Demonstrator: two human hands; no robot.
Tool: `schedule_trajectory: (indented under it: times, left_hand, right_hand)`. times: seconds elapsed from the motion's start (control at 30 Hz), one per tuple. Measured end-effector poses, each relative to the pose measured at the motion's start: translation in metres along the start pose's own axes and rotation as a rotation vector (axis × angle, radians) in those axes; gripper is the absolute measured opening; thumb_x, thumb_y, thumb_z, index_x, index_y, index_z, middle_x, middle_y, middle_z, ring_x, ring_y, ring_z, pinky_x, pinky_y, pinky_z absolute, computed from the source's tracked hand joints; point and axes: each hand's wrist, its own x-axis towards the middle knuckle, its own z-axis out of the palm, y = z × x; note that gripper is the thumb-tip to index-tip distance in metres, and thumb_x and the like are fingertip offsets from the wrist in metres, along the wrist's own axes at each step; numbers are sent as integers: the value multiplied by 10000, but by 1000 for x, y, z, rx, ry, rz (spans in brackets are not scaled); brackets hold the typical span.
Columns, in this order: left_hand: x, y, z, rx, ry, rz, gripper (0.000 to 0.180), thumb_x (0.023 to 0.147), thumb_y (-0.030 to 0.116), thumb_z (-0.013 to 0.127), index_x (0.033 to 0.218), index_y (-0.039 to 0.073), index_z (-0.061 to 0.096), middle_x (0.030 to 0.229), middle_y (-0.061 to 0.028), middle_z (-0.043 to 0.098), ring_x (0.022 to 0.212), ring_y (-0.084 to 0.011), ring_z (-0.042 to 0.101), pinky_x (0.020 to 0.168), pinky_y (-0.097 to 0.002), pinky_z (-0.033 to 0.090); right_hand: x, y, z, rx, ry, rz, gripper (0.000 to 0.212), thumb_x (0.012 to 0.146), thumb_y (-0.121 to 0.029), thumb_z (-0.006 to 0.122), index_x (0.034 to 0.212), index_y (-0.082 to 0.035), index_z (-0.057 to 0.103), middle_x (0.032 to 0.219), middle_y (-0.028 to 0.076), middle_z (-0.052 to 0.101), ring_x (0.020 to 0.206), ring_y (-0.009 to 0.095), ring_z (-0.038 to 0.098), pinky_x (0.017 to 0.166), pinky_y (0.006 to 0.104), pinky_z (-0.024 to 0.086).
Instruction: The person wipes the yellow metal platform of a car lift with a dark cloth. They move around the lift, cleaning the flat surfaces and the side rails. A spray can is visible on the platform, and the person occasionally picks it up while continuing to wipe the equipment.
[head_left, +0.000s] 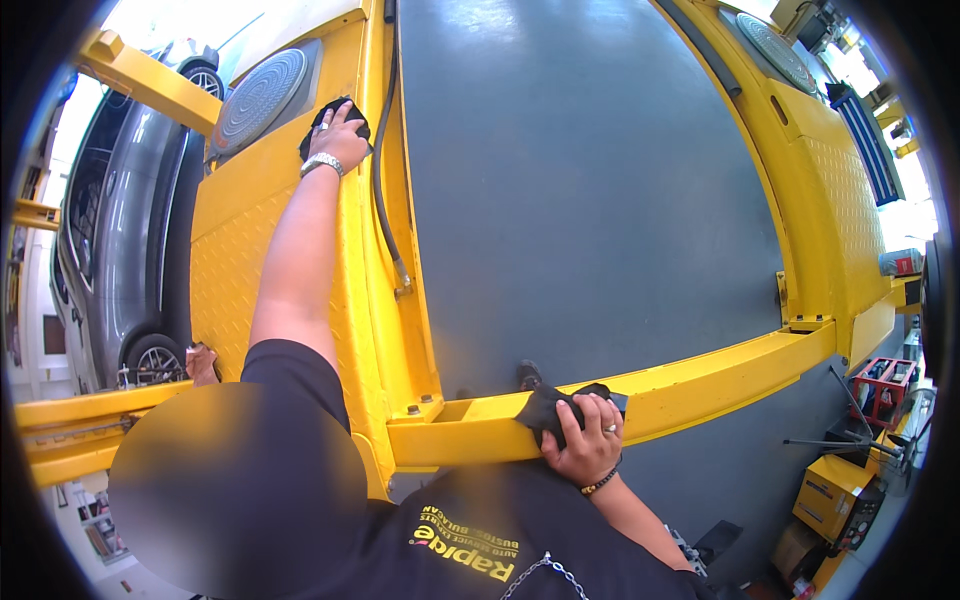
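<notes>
My left hand (pixel 343 142), with a metal watch at the wrist, reaches far forward on a stretched arm. Its fingers press a black cloth (pixel 308 146) onto the yellow runway (pixel 262 205) of a car lift, beside a round turning plate (pixel 262 100). Closer to my body, my right hand (pixel 583 440) wears a ring and a dark beaded bracelet. It grips a second black cloth (pixel 545 408) against the top of the yellow crossbeam (pixel 710 382). The fingers curl over this bunched cloth, and part of it sticks out to the left.
A black hose (pixel 380 190) runs along the left runway's inner side. Grey floor (pixel 580 190) lies between the runways. The other runway (pixel 830 190) stands at right, near a red rack (pixel 882 390) and a yellow machine (pixel 832 500). A grey car (pixel 135 200) is at left.
</notes>
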Motion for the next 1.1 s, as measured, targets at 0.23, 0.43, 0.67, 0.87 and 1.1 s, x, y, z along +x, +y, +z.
schedule_trajectory:
  times: [0.23,0.43,0.67,0.87,1.1]
  left_hand:
    - [-156,16,0,106,-12,289,363,897,191,578,1210,83,728,1591,-88,438,1534,-366,266,1240,-490,265]
    - [-322,37,-12,173,-156,496,215,859,213,670,938,39,770,1166,-177,703,1269,-305,586,1192,-464,336]
    - [-325,31,-54,-376,25,471,437,826,-67,525,1198,97,684,1079,-97,731,1064,-306,666,985,-434,481]
    - [-294,-1,-4,-207,-2,232,577,980,323,557,1486,54,487,1635,-164,344,1521,-375,286,1223,-541,238]
    - [-203,-14,20,-136,101,115,679,989,367,523,1598,143,320,1701,-73,231,1567,-310,198,1255,-532,156]
  right_hand:
    - [19,23,-6,149,-80,-58,307,820,-234,711,1092,-91,719,1087,82,640,998,291,627,971,444,457]
    - [23,28,0,197,-51,-76,275,811,-225,718,1047,-86,721,1030,82,660,923,292,644,899,439,466]
    - [26,28,-4,179,-59,-110,321,793,-251,736,1064,-81,712,1013,84,662,935,270,645,901,429,463]
    - [28,31,-8,189,-97,-145,308,811,-246,721,1071,-83,716,1011,80,659,942,268,643,901,435,463]
    - [32,25,-11,174,-173,-131,322,826,-293,725,1079,-93,714,1023,64,654,940,268,621,905,438,440]
